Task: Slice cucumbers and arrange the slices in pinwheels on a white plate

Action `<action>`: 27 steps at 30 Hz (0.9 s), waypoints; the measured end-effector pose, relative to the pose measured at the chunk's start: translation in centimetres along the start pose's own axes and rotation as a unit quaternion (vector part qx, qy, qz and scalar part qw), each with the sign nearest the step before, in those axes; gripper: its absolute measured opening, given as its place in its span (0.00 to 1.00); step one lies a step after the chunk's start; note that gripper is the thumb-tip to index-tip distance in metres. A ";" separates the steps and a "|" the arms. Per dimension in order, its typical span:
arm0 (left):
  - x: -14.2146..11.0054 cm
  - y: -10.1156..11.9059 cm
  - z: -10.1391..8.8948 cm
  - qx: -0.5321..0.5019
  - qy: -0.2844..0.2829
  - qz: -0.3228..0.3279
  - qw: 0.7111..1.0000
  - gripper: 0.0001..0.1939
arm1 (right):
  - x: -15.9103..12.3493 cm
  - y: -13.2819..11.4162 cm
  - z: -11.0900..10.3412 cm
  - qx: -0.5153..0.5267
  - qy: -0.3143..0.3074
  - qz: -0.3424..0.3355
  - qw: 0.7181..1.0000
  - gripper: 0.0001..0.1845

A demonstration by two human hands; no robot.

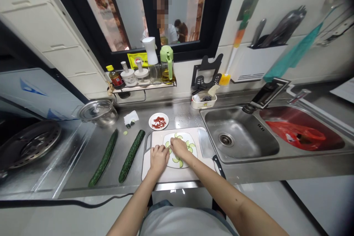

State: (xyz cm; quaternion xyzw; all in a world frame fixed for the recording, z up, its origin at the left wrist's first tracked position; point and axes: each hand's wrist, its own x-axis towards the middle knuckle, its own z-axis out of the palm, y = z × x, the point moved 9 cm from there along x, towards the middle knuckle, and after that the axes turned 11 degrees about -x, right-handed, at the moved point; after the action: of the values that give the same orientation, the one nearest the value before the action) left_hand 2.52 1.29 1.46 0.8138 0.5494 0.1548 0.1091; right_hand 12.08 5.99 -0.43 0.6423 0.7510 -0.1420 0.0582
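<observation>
A white square plate lies on the pale cutting board, with thin half-round cucumber slices arranged in groups on it. At the plate's left edge, my left hand has its fingers curled, a bit of green slice showing at the fingertips. My right hand reaches over the plate, fingers pinched together close to the left fingertips; what they grip is mostly hidden. A broad kitchen knife rests on the board's right side, its black handle toward me.
Two whole cucumbers lie left of the board. Behind it is a small dish of red pieces. A lidded steel pot stands at back left. The sink is on the right; a red bag lies in its second basin.
</observation>
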 end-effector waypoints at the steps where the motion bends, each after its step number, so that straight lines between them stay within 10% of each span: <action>1: 0.0 0.0 0.0 0.001 -0.003 -0.001 1.000 0.13 | 0.0 0.0 0.0 0.000 0.001 -0.002 1.000 0.09; 27: 0.1 0.1 0.2 -0.004 0.001 0.008 1.000 0.14 | -1.6 0.1 0.1 -0.024 0.003 0.002 1.000 0.13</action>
State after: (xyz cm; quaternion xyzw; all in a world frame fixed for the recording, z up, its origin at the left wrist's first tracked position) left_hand 2.74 1.35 1.38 0.8174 0.5425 0.1589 0.1107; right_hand 12.41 4.47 -0.06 0.6425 0.7531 -0.1219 0.0716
